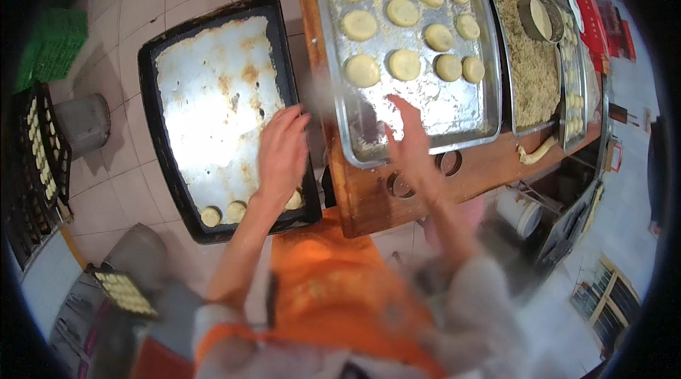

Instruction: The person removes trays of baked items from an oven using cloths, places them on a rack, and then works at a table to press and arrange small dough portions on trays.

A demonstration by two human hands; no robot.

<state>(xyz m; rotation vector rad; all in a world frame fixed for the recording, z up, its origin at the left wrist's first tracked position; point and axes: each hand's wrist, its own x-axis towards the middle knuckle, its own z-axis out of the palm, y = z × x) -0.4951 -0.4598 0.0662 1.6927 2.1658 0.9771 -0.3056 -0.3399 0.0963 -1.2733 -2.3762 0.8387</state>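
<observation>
My left hand (282,148) is over the right side of a black baking pan (147,74) lined with a stained silvery surface, its fingers loosely bent and apart with nothing visible in them. Three pale dough rounds (211,216) lie along the pan's near edge, one partly behind that hand. My right hand (407,134) hovers at the near part of a steel tray (489,123), fingers apart and empty. Rows of flattened yellow dough rounds (402,13) sit on that tray's upper part.
On the wooden table (376,216) are a crumb-filled tray (528,74) with a metal ring (528,17), a narrower tray (573,130), loose rings (447,162) and a dough strip (535,150). Green crates (53,49), grey bins (81,130) and dark racked trays (42,145) stand left; a white bucket (516,212), right.
</observation>
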